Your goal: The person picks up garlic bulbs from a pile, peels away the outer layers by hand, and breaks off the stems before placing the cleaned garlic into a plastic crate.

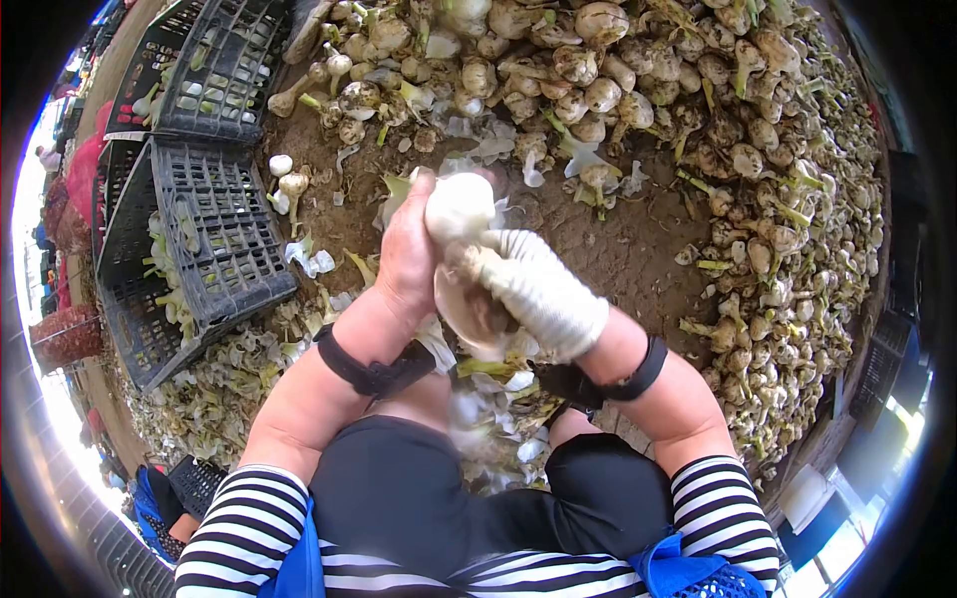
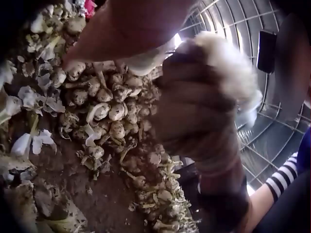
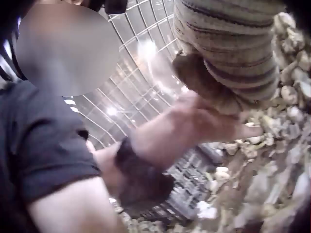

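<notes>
Over the bare soil, my bare left hand (image 1: pixel 407 244) grips a smooth white garlic bulb (image 1: pixel 461 204), thumb along its side. My right hand (image 1: pixel 543 294), in a whitish knit glove, has its fingers curled just below the bulb and pinches brownish garlic skin (image 1: pixel 467 261) there. Motion blurs this spot. The left wrist view has the bulb (image 2: pixel 146 63) peeking out under the left hand (image 2: pixel 131 29), with the gloved hand (image 2: pixel 194 107) beside it. In the right wrist view the glove (image 3: pixel 228 48) covers the held skin, and the left hand (image 3: pixel 194 121) reaches in behind.
Unpeeled garlic (image 1: pixel 598 70) is heaped ahead and along the right. Black plastic crates (image 1: pixel 221 219) stand at left, some with garlic inside. Two pale bulbs (image 1: pixel 281 164) lie beside them on the soil. Loose peelings (image 1: pixel 234 374) cover the ground at left and between the knees.
</notes>
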Available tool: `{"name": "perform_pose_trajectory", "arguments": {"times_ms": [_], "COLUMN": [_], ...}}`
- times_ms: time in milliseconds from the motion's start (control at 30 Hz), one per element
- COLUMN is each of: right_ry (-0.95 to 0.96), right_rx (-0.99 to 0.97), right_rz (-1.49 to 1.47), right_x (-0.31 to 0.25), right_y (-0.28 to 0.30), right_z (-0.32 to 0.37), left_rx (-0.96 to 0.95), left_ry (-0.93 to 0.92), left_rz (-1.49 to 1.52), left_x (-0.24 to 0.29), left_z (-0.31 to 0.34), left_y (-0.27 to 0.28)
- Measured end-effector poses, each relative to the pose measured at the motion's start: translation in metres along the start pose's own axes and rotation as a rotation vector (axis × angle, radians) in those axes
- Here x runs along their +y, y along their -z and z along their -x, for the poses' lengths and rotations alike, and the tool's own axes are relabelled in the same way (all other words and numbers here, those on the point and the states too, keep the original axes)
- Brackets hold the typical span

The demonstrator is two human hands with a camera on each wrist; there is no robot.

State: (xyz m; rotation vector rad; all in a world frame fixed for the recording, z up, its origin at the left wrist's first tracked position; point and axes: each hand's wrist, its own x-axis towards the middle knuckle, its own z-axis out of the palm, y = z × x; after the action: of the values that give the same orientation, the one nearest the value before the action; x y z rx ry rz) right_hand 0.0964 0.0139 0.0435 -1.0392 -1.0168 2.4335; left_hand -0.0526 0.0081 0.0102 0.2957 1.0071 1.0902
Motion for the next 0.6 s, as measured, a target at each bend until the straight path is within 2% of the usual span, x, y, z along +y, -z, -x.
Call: {"name": "perform_pose_trajectory", "arguments": {"times_ms": [33, 67, 100, 167, 200, 233, 267, 300, 367, 400, 433, 467, 500, 567, 600], "right_ry": [0.052, 0.224, 0.302, 0.382, 0.475, 0.419, 0.417, 0.405, 0.379, 0.332, 0.285, 0.467, 0.650, 0.254, 0.156], "right_rx": [-0.103, -0.196, -0.219, -0.132, -0.021, 0.112, 0.187, 0.258, 0.384, 0.602, 0.814, 0.960, 1.086, 1.334, 1.283], "right_rz": [-0.102, -0.002, 0.159, 0.570, 0.803, 0.898, 1.122, 1.342, 1.292, 1.237, 1.167, 0.990, 0.795, 1.347, 1.482], "right_x": [0.001, -0.001, -0.006, -0.003, 0.014, 0.035, 0.057, 0.069, 0.057, 0.064, 0.069, 0.045, 0.019, -0.006, -0.011], "right_y": [-0.006, -0.010, -0.014, -0.007, 0.005, 0.016, 0.037, 0.058, 0.090, 0.124, 0.157, 0.167, 0.174, 0.205, 0.216], "right_z": [0.005, 0.012, 0.019, 0.015, 0.004, -0.007, -0.018, -0.022, -0.019, -0.030, -0.041, -0.036, -0.029, -0.042, -0.053], "left_rx": [0.004, 0.061, 0.117, 0.166, 0.244, 0.340, 0.044, 0.151, 0.274, -0.040, 0.067, 0.086, 0.224, 0.134, -0.173], "left_ry": [-0.040, -0.057, -0.076, 0.017, 0.034, 0.047, 0.044, -0.053, -0.334, -0.402, -0.707, -0.818, -0.900, -0.810, -0.671], "left_rz": [-0.107, -0.053, 0.001, 0.120, 0.095, 0.164, 0.271, 0.309, 0.242, 0.327, 0.284, 0.319, 0.328, 0.269, 0.269], "left_x": [0.000, -0.003, -0.002, 0.004, 0.010, 0.025, 0.035, 0.060, 0.127, 0.170, 0.203, 0.226, 0.241, 0.220, 0.191], "left_z": [-0.007, -0.009, -0.010, -0.012, -0.013, -0.013, -0.020, -0.020, -0.024, -0.029, -0.030, -0.024, -0.025, -0.030, -0.041], "left_y": [0.011, 0.014, 0.012, 0.019, 0.025, 0.022, 0.058, 0.057, 0.065, 0.104, 0.108, 0.110, 0.109, 0.111, 0.107]}}
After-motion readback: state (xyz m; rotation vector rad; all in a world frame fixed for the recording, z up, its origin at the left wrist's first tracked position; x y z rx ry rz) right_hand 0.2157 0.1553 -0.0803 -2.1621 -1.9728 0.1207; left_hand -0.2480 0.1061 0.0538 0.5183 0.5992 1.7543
